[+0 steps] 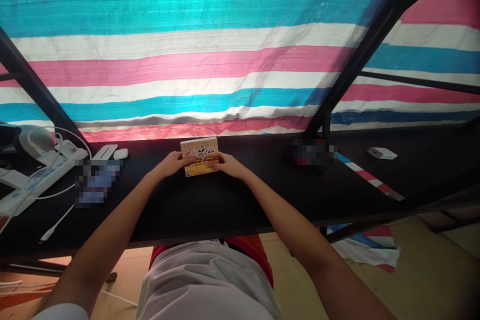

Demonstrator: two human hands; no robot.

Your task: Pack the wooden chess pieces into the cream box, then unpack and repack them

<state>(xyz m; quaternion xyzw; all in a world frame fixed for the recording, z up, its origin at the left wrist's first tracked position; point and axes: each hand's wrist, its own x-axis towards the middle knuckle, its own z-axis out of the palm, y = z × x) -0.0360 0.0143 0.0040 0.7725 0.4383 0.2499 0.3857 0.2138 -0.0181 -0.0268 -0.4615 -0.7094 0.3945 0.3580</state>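
Both grips are drawn in on one thing: the left hand (pixel 174 162) and right hand (pixel 229 164) hold a tan-and-yellow rectangular box (pixel 201 155), apparently cardboard with dark lettering, by its opposite sides. It lies directly between the palms, over the far part of the long black flat worktop (pixel 168 215), near the striped blue, pink and white plastic sheet (pixel 210 70). Neither hand is clearly nearer. The lettering runs left to right, from one hand towards the other; which axis is longer is hard to judge. Both bare forearms reach forward and converge, thumbs laid over the front face, other fingers mostly hidden. Whether the box's lower edge touches the worktop, I cannot tell.
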